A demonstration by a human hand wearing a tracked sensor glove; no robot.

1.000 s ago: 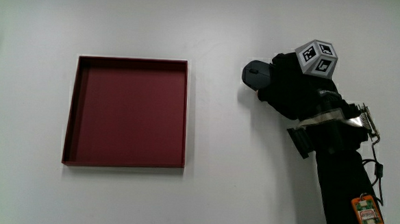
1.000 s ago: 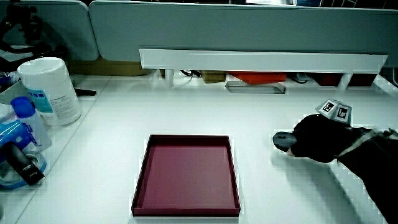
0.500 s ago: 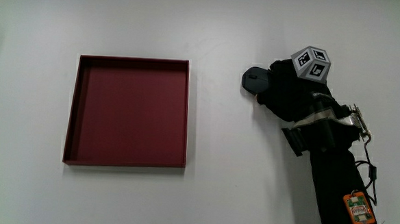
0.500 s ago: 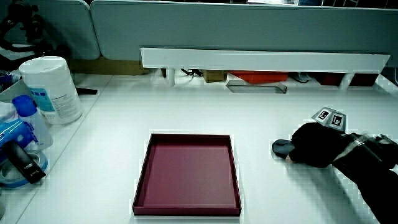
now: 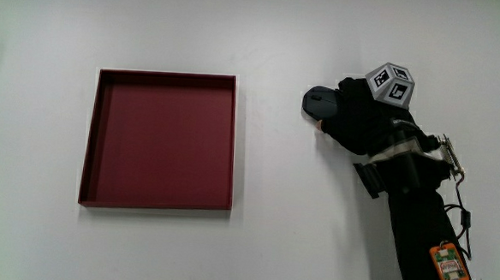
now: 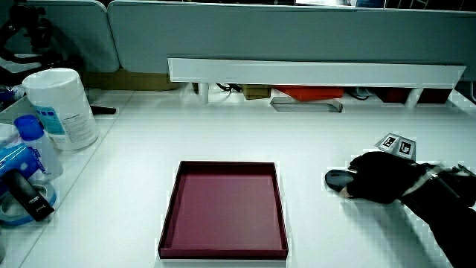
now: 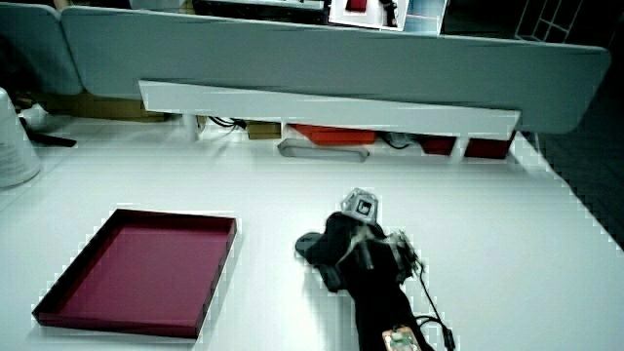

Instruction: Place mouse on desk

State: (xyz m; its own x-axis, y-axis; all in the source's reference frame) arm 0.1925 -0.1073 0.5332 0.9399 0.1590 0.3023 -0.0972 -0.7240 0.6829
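Note:
A dark grey mouse [image 5: 314,100] lies on the white table beside the dark red tray [image 5: 163,75], about a hand's width from it. The gloved hand [image 5: 354,120] lies low over the mouse's rear part, fingers curled around it; only the mouse's front end shows. The patterned cube [image 5: 390,81] sits on the back of the hand. In both side views the mouse [image 6: 338,178] [image 7: 310,246] rests flat on the table under the hand [image 6: 383,179] [image 7: 346,253], and the forearm runs back toward the person. The tray [image 6: 223,165] [image 7: 219,273] holds nothing.
A white wipes canister [image 6: 58,108] and a blue-capped bottle [image 6: 33,145] stand at the table's edge, with the tray between them and the hand. A low white shelf [image 6: 312,72] runs along the grey partition.
The hand has sunk lower and flatter onto the table with the mouse under it. The mouse stays in about the same spot beside the tray.

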